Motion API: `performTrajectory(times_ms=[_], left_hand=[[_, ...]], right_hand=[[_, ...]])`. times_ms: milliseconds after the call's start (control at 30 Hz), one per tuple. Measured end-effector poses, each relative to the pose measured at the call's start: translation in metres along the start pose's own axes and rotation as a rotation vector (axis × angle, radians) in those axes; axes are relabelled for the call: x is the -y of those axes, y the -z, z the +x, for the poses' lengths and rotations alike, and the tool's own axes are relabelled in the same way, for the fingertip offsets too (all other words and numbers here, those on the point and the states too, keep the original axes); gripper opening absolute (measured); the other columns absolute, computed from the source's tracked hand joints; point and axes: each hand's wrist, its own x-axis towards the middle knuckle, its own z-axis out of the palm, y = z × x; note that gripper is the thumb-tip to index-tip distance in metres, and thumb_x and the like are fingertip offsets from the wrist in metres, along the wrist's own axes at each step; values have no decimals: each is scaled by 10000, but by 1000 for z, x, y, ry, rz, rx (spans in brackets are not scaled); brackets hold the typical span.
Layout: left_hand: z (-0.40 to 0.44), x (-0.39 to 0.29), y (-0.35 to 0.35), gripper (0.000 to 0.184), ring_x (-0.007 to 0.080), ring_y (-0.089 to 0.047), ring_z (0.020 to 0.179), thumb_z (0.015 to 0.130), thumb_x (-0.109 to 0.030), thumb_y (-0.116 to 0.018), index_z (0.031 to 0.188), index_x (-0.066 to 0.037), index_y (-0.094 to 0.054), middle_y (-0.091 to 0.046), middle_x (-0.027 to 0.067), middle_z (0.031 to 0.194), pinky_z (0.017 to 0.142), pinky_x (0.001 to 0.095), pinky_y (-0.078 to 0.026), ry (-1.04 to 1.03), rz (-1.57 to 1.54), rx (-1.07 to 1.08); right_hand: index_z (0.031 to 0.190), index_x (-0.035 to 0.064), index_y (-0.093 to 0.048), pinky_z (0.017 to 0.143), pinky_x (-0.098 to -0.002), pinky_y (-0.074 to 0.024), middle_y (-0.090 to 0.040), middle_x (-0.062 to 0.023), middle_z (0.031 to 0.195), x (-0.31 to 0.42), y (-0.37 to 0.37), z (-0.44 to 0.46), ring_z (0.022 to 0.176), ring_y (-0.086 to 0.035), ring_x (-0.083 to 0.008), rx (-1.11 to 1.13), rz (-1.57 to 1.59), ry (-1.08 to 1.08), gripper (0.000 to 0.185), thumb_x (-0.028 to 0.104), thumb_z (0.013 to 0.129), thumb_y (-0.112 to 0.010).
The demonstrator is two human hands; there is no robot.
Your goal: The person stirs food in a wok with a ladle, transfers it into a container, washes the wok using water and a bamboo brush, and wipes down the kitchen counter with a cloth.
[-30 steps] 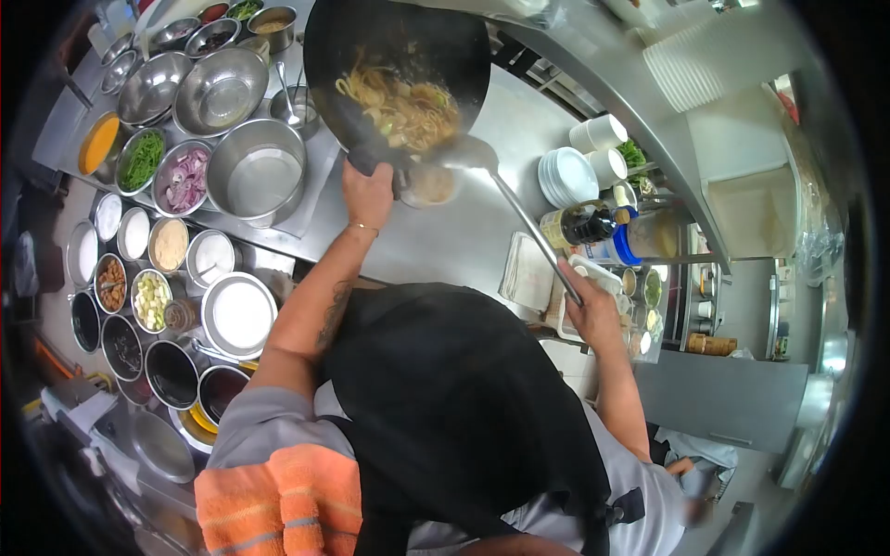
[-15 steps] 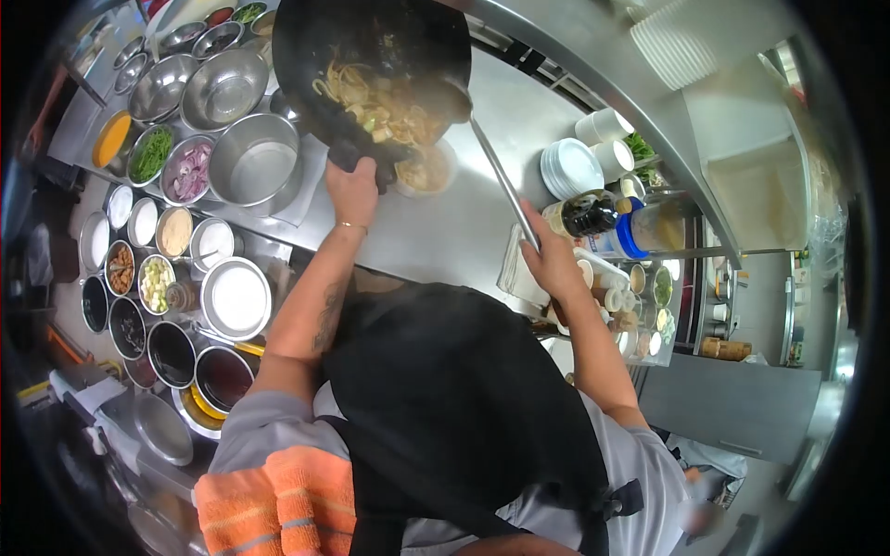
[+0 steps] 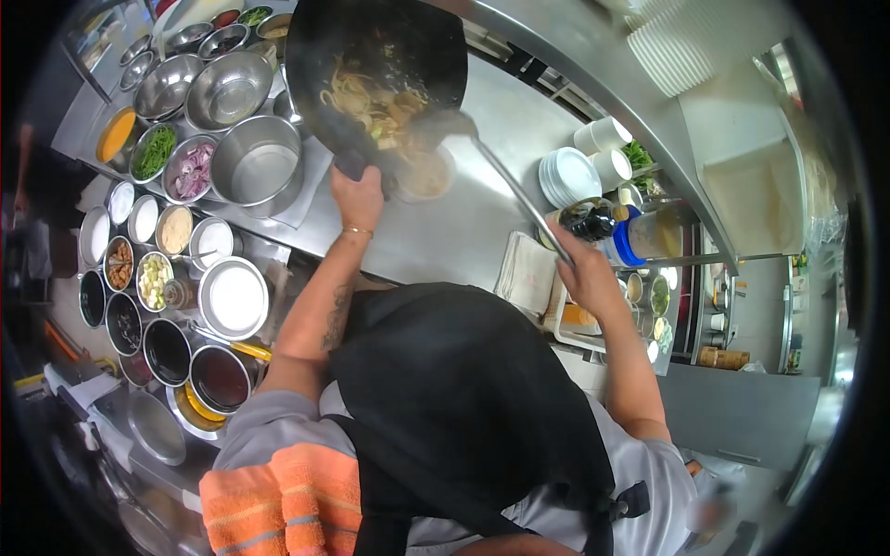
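My left hand [image 3: 358, 198] is closed round the dark handle of a black wok [image 3: 320, 37], which is tilted toward me at the top of the view. Noodles [image 3: 357, 97] with pale and green pieces lie in the wok, near its lower rim. In my right hand [image 3: 584, 263] is the long metal handle of a ladle [image 3: 515, 188]; its blurred bowl is at the wok's right edge by the noodles. Just under the wok's lip, on the steel counter, sits a round container [image 3: 428, 176] with food in it, partly veiled by steam.
Steel bowls [image 3: 257, 167] and pots of ingredients crowd the left side. Stacked plates [image 3: 567, 176], white cups [image 3: 607, 134], a dark bottle [image 3: 588, 219] and a blue-lidded container [image 3: 630, 239] stand at the right. A folded cloth [image 3: 526, 271] lies near the counter's front edge.
My right hand has moved right and toward me, drawing the ladle's handle with it. The ladle's bowl has shifted lower along the wok's edge. My left hand still holds the wok tilted.
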Motion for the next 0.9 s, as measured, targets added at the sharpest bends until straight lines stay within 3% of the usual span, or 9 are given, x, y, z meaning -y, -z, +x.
performTrajectory(times_ms=[133,233,367,400,533,633,800,900], left_hand=[[-3,-21,3,338,194,-631,941,848,19,-618,1185,30,-600,-653,70,1069,883,334,-527,71,-67,21],[-6,-45,6,338,191,-637,975,853,26,-606,1191,28,-605,-658,82,1109,892,329,-525,270,-117,7],[-3,-29,13,395,210,-654,1015,861,37,-596,1255,45,-586,-683,103,1147,921,339,-526,80,-77,78],[-2,-28,12,418,222,-660,1031,862,41,-595,1279,52,-578,-692,113,1166,934,345,-526,36,-12,70],[2,-18,4,427,254,-666,1050,857,33,-608,1280,66,-572,-704,140,1172,953,365,-524,49,-49,84],[2,-14,-5,407,264,-672,1035,853,16,-622,1253,77,-577,-704,146,1131,952,369,-526,12,-11,-22],[9,13,-7,376,267,-676,940,845,-20,-649,1202,80,-585,-699,130,1061,889,373,-545,88,12,-15],[13,21,-2,311,261,-666,902,841,-33,-654,1132,66,-605,-692,119,1007,854,384,-551,101,-3,-32]], right_hand=[[1602,190,-489,857,-537,-548,-698,-313,1033,0,-10,76,976,-684,-502,-71,19,-33,758,-27,896,-662],[1609,190,-476,864,-538,-547,-699,-326,1052,2,-24,88,986,-682,-512,-79,73,-64,766,-24,898,-663],[1618,205,-465,896,-542,-541,-701,-331,1099,3,-43,54,1017,-680,-517,-104,156,-37,785,-32,894,-658],[1622,218,-459,923,-535,-540,-705,-318,1158,4,-41,43,1044,-683,-509,-4,118,-122,793,-28,895,-657],[1630,228,-446,919,-536,-541,-711,-300,1158,1,-33,12,1057,-685,-498,-4,144,-56,806,-17,894,-668],[1632,234,-444,918,-533,-547,-716,-283,1109,-3,-27,-5,1043,-689,-488,65,59,-143,820,-21,887,-675],[1631,242,-447,931,-532,-552,-710,-261,1135,4,4,-25,1006,-688,-484,123,-30,-149,820,-43,890,-653],[1653,252,-403,917,-539,-550,-704,-258,1167,2,-8,-18,990,-684,-493,-37,39,7,842,-50,900,-630]])
